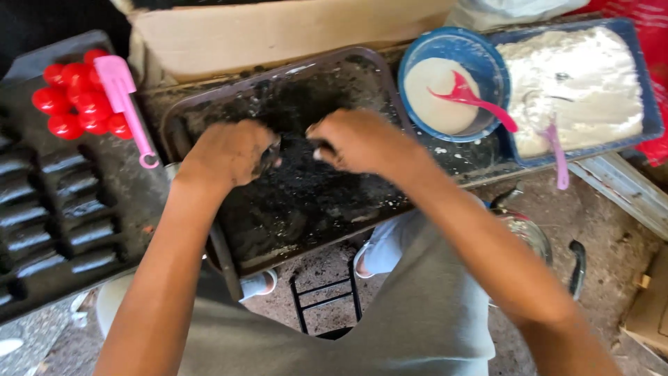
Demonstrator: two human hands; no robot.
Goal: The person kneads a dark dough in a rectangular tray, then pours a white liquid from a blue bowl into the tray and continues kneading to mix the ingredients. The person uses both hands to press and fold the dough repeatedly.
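Note:
A dark rectangular tray holds a black, crumbly, wet-looking mass. Both of my hands are down in it, close together near the tray's middle. My left hand is curled with its fingers closed around a lump of the black material. My right hand is also curled, fingertips pinching the same black stuff right beside the left hand. What lies under the fingers is hidden.
A black mould tray with long filled slots lies at left, with red balls and a pink spatula on it. At right, a blue bowl with white paste and a red spoon, and a blue tray of white powder. Cardboard box behind.

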